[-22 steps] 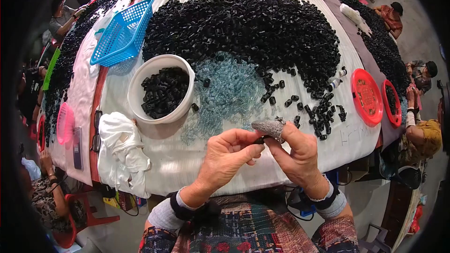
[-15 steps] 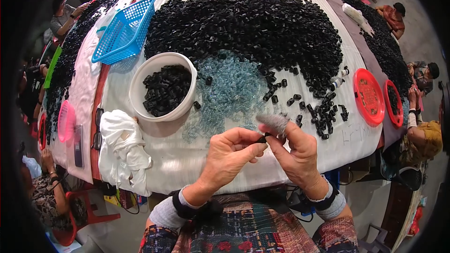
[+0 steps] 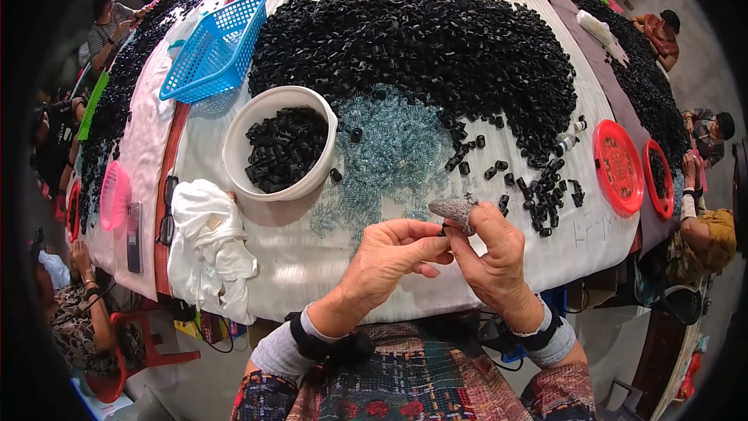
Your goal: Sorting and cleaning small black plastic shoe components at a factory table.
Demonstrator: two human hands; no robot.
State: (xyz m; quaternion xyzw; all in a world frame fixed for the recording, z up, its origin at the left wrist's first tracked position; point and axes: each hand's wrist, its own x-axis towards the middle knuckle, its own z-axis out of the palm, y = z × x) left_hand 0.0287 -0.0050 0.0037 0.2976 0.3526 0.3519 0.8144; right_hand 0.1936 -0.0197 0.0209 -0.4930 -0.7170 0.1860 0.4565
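My left hand [image 3: 389,253] and my right hand [image 3: 491,253] meet over the near edge of the white table [image 3: 312,273]. Together their fingertips pinch a small black part [image 3: 444,228]. A grey fabric cover [image 3: 456,210] sits on my right index finger. Just beyond the hands lies a patch of small clear bluish springs [image 3: 389,156]. A big heap of small black parts [image 3: 421,47] fills the middle of the table. A white bowl [image 3: 238,148] holding black parts stands to the left.
A white cloth [image 3: 206,242] lies by the bowl, a blue basket [image 3: 214,47] behind it. Two red dishes [image 3: 619,168] sit at the right edge, a pink basket [image 3: 113,195] and a dark phone [image 3: 134,238] at the left. Other people sit around the table.
My hands stayed together at the table's near edge; the fingers shifted slightly around the small black part. Nothing else on the table moved.
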